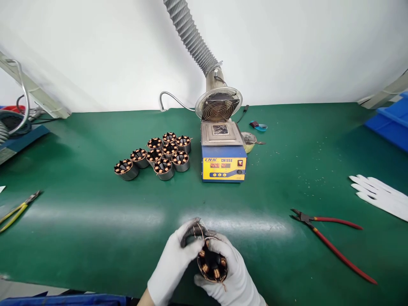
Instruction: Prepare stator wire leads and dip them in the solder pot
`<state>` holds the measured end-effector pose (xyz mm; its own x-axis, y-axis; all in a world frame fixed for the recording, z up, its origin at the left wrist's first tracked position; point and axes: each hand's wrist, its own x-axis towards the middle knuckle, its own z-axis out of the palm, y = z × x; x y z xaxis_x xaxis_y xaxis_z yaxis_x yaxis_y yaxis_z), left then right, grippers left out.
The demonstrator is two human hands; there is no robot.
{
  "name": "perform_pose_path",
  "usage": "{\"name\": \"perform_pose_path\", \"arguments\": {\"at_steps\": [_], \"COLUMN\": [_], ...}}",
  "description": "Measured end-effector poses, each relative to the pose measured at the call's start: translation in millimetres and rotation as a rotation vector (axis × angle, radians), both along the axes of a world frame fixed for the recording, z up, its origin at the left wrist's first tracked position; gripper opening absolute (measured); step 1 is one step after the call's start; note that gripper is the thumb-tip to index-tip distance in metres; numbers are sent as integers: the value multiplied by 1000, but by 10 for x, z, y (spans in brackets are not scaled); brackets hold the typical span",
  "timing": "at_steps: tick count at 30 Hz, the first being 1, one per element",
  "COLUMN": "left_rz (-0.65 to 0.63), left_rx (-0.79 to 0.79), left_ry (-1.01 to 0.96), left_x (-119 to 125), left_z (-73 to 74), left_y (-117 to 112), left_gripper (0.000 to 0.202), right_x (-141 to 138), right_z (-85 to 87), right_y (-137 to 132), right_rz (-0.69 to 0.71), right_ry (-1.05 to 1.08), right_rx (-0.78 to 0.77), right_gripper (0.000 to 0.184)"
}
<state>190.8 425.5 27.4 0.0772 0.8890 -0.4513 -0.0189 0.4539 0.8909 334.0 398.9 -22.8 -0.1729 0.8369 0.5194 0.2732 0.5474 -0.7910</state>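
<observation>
At the near edge of the green bench mat (pixel 95 238), both gloved hands are closing around one wound motor stator (pixel 212 263), holding it just above the mat. The right hand (pixel 234 276) is cupping the stator from below and the right, its fingers curled around the steel shell. The left hand (pixel 174 263) is gripping the far left side, fingertips pinching at the thin copper lead wires (pixel 200 227) that are sticking up from the far rim. The stator's open face, with its copper coils around a black core, is tilting toward the camera.

Open mat is lying on every side of the hands: a wide bare strip to the left, and another to the far side, between the hands and the solder pot (pixel 224 157). To the right, red-handled cutters (pixel 331 242) are lying well apart from the hands, and white gloves (pixel 379 195) are resting near the right edge. A cluster of stators (pixel 157 155) is standing just left of the solder pot, with the fume extraction hose (pixel 194 38) hanging over the pot.

Yellow-handled pliers (pixel 19 208) are running off the left edge, partly cut off. The wrists are disappearing below the bottom of the view. How the lead wires are pinched is hard to make out, since the left fingers are covering them. The small items (pixel 253 136) beside the pot on the far right are too small to identify.
</observation>
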Motion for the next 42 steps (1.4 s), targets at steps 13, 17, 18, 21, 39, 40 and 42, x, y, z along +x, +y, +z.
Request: {"name": "perform_pose_path", "arguments": {"at_steps": [13,17,18,21,39,40,42], "left_rz": [285,281,252,148,220,202,160], "left_rx": [-79,-77,-80,-56,64,79,119], "left_ry": [-125,-157,-163,-133,55,96,211], "left_x": [197,206,203,193,5,-46,-148], "left_z": [124,111,109,114,-47,-104,-228], "left_y": [152,153,153,151,-25,-91,-254], "left_gripper": [23,31,38,37,51,50,42], "right_x": [-64,-38,-34,-31,26,23,13], "right_z": [61,28,24,21,-242,-280,-337], "right_y": [-7,-14,-14,-11,-115,-147,-203], "right_rz": [-101,-110,-105,-91,-113,-152,-226], "right_ry": [36,-17,-25,-18,-36,-43,-48], "right_rx": [-51,-38,-38,-43,-40,-62,-149], "right_gripper": [44,49,49,48,70,75,82]}}
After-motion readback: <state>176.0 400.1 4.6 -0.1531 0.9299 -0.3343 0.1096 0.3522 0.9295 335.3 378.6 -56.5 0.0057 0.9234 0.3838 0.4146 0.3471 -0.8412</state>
